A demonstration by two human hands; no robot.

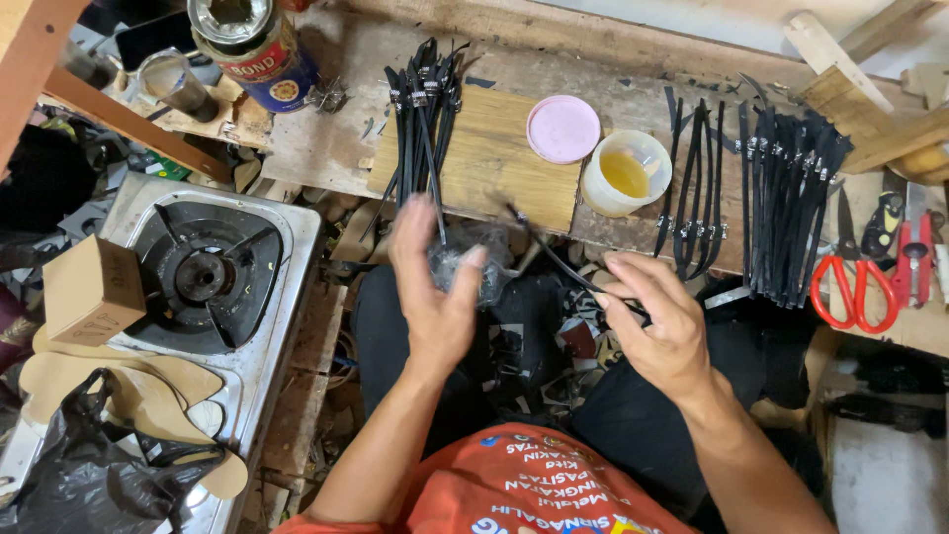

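My left hand [435, 287] is raised over my lap, fingers curled around a small crumpled clear plastic bag [463, 263]. My right hand [660, 321] pinches a thin black strap [549, 247] that slants up toward the wooden board [504, 158]. A bundle of black straps with small metal buckles [423, 109] lies on that board. More black straps [692, 188] and a larger bunch [791, 198] lie on the workbench to the right. A white tub of yellow glue [626, 173] stands beside its pink lid [562, 129].
Red-handled scissors [855, 287] and a red tool [914, 262] lie at the far right. A single-burner gas stove [203, 272] sits at left with a small cardboard box [91, 289], tan sole cutouts [148, 396] and a black bag [84, 475]. A glue can [252, 44] stands at top.
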